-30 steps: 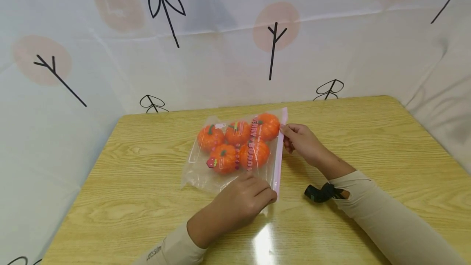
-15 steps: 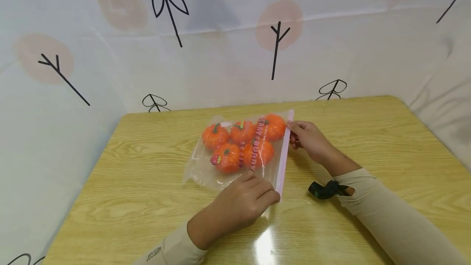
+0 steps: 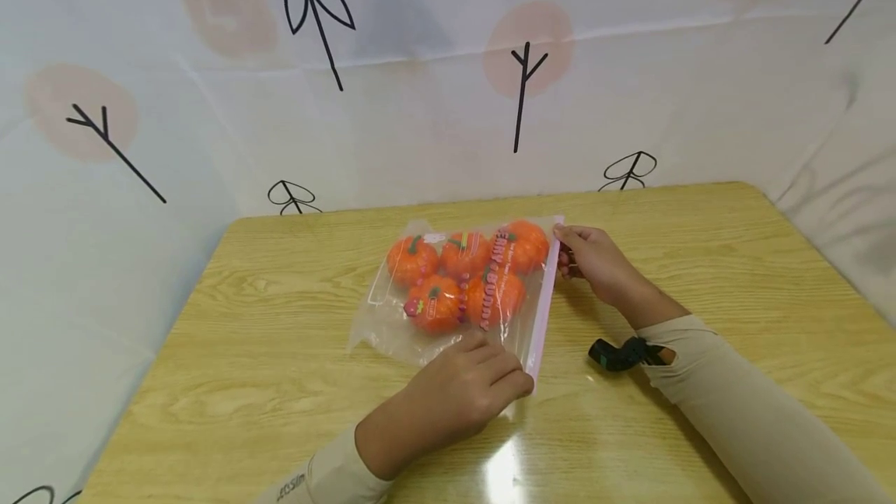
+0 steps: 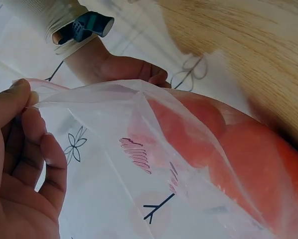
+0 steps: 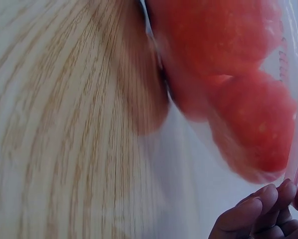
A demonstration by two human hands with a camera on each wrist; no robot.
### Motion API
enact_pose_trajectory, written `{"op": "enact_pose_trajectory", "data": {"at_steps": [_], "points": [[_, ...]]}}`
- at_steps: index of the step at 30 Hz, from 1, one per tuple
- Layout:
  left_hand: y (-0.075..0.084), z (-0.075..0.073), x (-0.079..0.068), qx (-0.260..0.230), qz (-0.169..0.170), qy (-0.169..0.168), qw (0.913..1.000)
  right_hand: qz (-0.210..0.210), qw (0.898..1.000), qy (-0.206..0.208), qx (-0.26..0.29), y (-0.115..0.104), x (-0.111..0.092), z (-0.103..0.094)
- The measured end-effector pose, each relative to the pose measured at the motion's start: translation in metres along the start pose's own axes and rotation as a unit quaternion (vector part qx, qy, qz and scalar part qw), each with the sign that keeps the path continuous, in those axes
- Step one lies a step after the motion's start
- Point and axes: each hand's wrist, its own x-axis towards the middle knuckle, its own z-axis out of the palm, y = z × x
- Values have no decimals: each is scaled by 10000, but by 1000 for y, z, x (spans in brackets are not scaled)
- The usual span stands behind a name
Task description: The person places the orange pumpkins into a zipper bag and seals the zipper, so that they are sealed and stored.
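Note:
A clear zip bag (image 3: 381, 337) with pink and purple print lies on the table, its pink zip strip (image 3: 544, 309) running along the right side. Inside are several small orange pumpkins (image 3: 437, 306) with green stems. My left hand (image 3: 455, 395) pinches the near end of the strip between thumb and forefinger, as the left wrist view shows. At the far end, my right hand (image 3: 595, 263) pinches the strip's other corner. Through the plastic, the pumpkins (image 5: 253, 124) look large in the right wrist view.
The wood-grain table (image 3: 252, 379) extends around the bag on all sides. Behind it hangs a pale cloth (image 3: 434, 131) printed with plants. A black wrist device (image 3: 619, 354) is strapped at the right sleeve's cuff.
Both hands keep their pinch on the zip strip. The bag's strip side and my right hand have shifted slightly to the right, and the pumpkins have moved a little with the bag.

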Motion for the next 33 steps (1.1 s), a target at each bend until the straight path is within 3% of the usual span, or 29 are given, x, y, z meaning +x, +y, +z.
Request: {"op": "enact_pose_trajectory", "data": {"at_steps": [7,13,18,22,28,33], "points": [[2,3,-3,78,-38,-81,9999,67,10000,-44,26,1,2,1],[6,10,-1,21,-352,-233,9991,258,9996,-5,107,6,3,-3],[1,9,0,-384,-927,-608,9931,436,9988,-86,225,12,5,-11],[-15,3,-2,-616,-1486,-803,9837,535,9985,-148,36,15,7,-19],[-47,-8,-16,-327,-2458,-832,9652,523,9984,-117,-175,17,8,-20],[-70,-17,-31,-114,-3053,-748,9493,447,9985,33,-329,15,9,-19]]}}
